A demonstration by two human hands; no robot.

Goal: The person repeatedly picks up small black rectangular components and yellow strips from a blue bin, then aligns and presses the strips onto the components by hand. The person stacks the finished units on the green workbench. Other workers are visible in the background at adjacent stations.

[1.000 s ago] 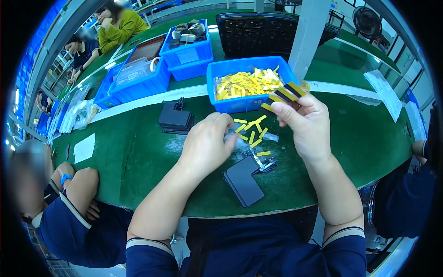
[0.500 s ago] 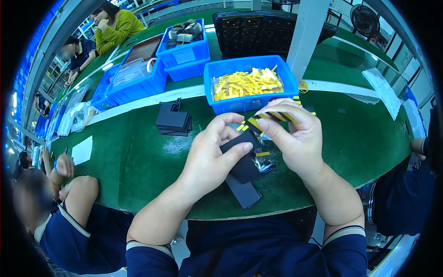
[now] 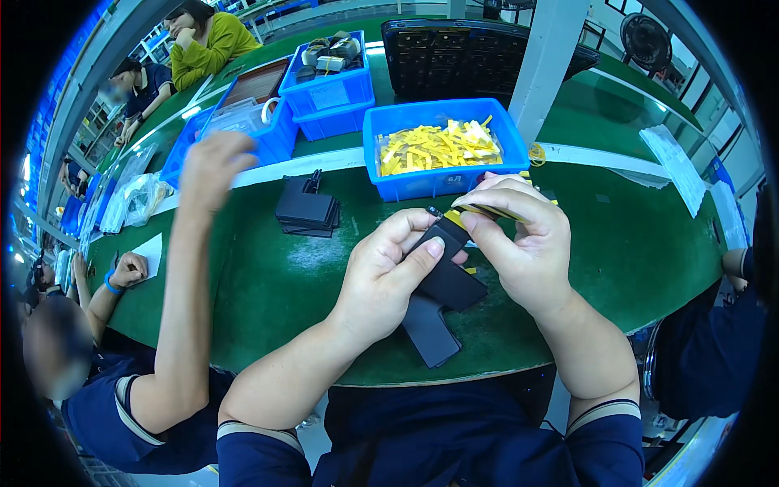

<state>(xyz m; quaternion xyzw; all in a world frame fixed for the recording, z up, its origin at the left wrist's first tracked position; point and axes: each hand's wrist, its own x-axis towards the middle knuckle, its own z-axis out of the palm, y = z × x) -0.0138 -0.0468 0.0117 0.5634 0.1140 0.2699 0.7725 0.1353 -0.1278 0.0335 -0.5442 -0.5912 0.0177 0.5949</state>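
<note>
My left hand (image 3: 385, 264) is closed around a flat black rectangular block (image 3: 434, 247), thumb on its upper face. At the block's far end is a small yellow piece (image 3: 454, 217), which my right hand (image 3: 523, 243) touches with thumb and fingers. That hand also grips a thin black-and-yellow striped strip (image 3: 495, 211), mostly hidden by the fingers. Below the held block, another flat black block (image 3: 454, 284) lies across a lower one (image 3: 431, 331) near the table's front edge. A stack of similar black blocks (image 3: 307, 213) sits to the left.
A blue bin (image 3: 446, 183) full of yellow strips stands just beyond my hands. More blue bins (image 3: 329, 97) are at the back left, and a grey post (image 3: 548, 73) rises behind. At my left, a co-worker's arm (image 3: 191, 268) reaches over the green table (image 3: 260, 325).
My left hand has tilted the black block, and its far end now meets the yellow piece at my right fingers. The co-worker at left has raised an arm toward the bins.
</note>
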